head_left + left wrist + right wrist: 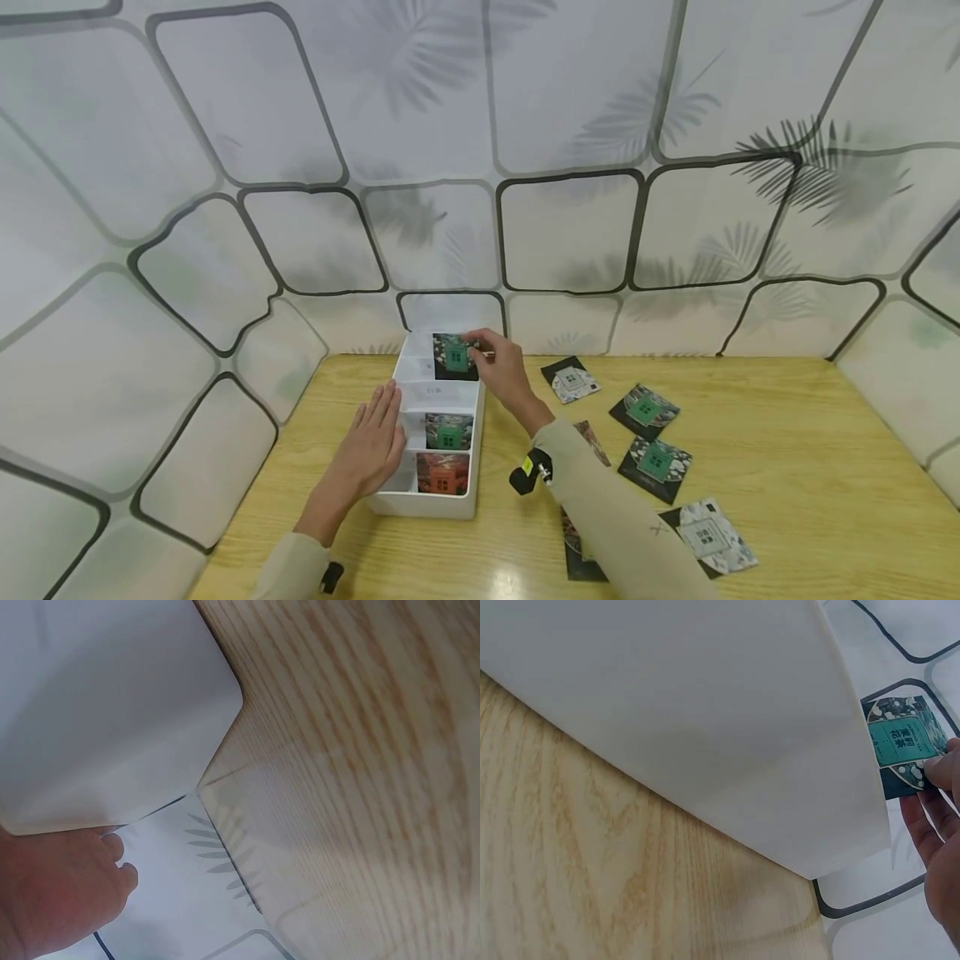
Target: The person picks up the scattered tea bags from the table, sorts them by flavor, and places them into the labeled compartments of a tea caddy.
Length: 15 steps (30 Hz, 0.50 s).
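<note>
My right hand point(504, 373) pinches a dark tea sachet with a green label point(454, 358) by its right edge, upright at the back compartments of a white divided box point(438, 505). In the right wrist view the sachet point(901, 739) shows beyond the box wall, the thumb on its printed face and fingers behind. My left hand point(369, 446) lies along the box's left side, its fingers straight and together. Nearer compartments hold another green-label sachet point(448, 433) and a red sachet point(442, 475).
Right of the box, sachets lie on the wooden table point(810, 467): a white-label one point(570, 379), two green-label ones point(645, 410) point(655, 468) and a white patterned one point(708, 537). Brown sachets point(592, 442) are partly under the right sleeve. A patterned wall covering point(570, 233) stands behind.
</note>
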Each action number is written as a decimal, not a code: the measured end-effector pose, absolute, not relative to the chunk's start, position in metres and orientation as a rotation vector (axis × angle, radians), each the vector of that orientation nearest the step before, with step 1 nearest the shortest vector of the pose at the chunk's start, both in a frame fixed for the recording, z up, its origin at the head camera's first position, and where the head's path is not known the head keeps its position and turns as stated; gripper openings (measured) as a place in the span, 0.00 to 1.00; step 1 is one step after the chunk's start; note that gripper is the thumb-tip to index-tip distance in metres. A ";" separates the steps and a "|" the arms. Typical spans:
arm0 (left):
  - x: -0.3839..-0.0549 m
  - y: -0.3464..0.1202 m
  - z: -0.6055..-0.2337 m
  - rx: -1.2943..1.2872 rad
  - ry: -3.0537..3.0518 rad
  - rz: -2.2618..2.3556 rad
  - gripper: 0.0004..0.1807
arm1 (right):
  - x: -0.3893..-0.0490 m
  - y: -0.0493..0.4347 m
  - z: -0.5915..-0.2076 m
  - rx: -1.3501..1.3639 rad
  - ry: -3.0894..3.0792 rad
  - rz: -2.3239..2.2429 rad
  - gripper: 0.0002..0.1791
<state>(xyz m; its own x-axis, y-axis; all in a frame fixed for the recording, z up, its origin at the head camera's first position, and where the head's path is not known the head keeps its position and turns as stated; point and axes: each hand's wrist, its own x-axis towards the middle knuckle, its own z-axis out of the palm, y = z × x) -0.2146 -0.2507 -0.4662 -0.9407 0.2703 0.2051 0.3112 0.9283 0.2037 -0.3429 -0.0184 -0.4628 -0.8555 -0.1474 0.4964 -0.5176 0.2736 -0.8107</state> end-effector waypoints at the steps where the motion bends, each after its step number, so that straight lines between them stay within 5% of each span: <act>1: -0.214 -0.251 -0.466 -0.442 -2.915 -0.352 0.32 | -0.342 -0.018 -0.463 0.611 -2.229 1.616 0.11; 15: -0.216 -0.251 -0.468 -0.442 -2.913 -0.367 0.31 | -0.338 -0.009 -0.468 0.704 -2.240 1.655 0.10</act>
